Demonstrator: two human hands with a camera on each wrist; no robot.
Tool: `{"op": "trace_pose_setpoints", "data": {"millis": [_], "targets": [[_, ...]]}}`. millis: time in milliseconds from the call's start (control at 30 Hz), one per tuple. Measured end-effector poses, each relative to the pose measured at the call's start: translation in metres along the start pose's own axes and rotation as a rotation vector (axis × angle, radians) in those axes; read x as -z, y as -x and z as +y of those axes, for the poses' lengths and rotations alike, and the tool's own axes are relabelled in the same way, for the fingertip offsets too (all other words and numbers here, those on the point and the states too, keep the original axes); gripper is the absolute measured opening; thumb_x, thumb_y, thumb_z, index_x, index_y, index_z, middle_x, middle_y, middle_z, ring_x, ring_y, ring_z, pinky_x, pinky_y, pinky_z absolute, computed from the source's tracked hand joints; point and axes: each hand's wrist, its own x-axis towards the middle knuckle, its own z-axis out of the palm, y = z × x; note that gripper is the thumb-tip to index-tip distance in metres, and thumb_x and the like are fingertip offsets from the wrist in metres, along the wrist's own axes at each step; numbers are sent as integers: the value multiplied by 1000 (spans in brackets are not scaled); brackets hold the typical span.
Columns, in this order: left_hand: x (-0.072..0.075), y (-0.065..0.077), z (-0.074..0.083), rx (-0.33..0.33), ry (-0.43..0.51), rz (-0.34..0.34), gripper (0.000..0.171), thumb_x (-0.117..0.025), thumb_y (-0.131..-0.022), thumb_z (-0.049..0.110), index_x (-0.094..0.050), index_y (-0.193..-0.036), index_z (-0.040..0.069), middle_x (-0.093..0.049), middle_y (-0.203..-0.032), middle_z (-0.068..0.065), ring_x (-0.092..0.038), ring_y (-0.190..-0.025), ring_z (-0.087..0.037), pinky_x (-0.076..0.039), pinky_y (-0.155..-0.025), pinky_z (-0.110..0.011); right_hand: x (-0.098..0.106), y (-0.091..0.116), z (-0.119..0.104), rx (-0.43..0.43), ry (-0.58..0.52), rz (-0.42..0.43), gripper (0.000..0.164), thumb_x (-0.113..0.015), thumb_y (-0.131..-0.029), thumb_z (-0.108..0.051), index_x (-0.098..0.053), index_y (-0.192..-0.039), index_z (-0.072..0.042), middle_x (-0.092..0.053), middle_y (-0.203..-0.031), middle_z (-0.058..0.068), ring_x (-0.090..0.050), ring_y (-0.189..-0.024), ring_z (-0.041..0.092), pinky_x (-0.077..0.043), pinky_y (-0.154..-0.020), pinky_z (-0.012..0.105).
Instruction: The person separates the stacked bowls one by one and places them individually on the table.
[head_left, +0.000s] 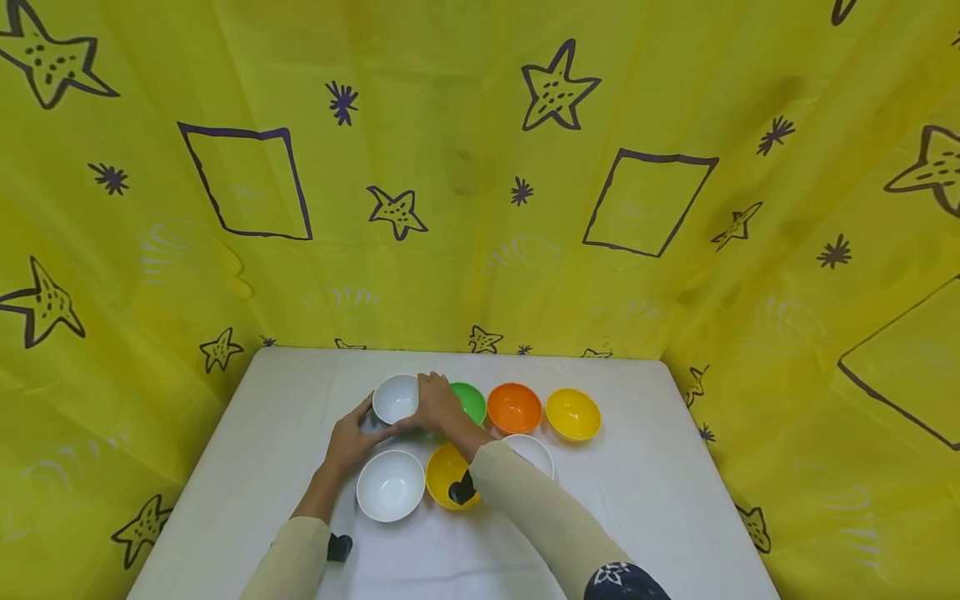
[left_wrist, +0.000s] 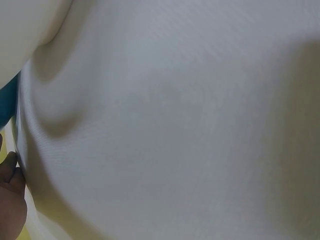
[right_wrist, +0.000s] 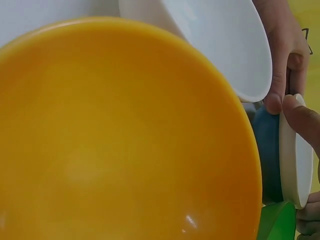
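Note:
Both hands are around a white bowl [head_left: 393,398] at the back left of the table. Below its rim, a blue bowl [right_wrist: 267,155] shows in the right wrist view, with the white one nested in it. My left hand [head_left: 351,442] grips the left and near side, its thumb against the blue wall. From the right, my right hand [head_left: 435,407] holds the white bowl, thumb at the near rim and fingers round the far side. The two thumbs meet at the front. A green bowl [head_left: 471,402] stands beside, partly hidden by the right hand.
An orange bowl [head_left: 514,408] and a yellow bowl [head_left: 573,414] continue the back row. Nearer stand a white bowl [head_left: 391,486], another yellow bowl [head_left: 442,475] and a white bowl [head_left: 534,454] partly behind the right sleeve. A yellow curtain [head_left: 465,275] encloses the white table [head_left: 637,517].

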Motion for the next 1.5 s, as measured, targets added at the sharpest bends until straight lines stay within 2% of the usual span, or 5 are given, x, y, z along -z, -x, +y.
{"op": "trace_pose_setpoints", "data": {"millis": [467,733,1000,1367,1500], "targets": [[-1,-1,-3,-39,-28,18,92,-87,-88,34,-41,-158,-2,-47,-154,-29,-42,-144,-51,-33,-119,-63,11,5,-1,12,-85,19,113,-92,-70,-64,-46,-154,-4,-54,-149,15,-54,-133,31,-54,-106,44],[-1,0,-3,-32,-15,3,94,-89,-86,28,-39,-159,-2,-44,-157,-27,-39,-146,-50,-31,-121,-61,30,14,-4,-22,-167,59,110,-93,-72,-58,-45,-154,-4,-52,-152,17,-53,-134,34,-54,-106,47],[-1,0,-1,-21,-20,8,93,-89,-86,29,-40,-159,-1,-44,-157,-27,-40,-145,-50,-32,-120,-61,50,37,1,-13,-249,150,109,-95,-71,-52,-46,-154,-2,-48,-157,20,-46,-143,40,-53,-106,53],[-3,1,1,2,-34,1,94,-87,-87,31,-38,-161,0,-42,-159,-27,-38,-146,-50,-31,-120,-61,79,79,16,1,-378,192,106,-98,-69,-42,-46,-152,-3,-51,-154,21,-39,-147,45,-46,-111,63],[-4,1,-1,-3,-39,-1,95,-88,-87,31,-37,-161,-1,-41,-159,-27,-38,-146,-52,-32,-120,-62,85,94,24,-34,-440,205,104,-98,-69,-39,-46,-152,-4,-51,-153,20,-40,-146,44,-47,-108,64]]}}
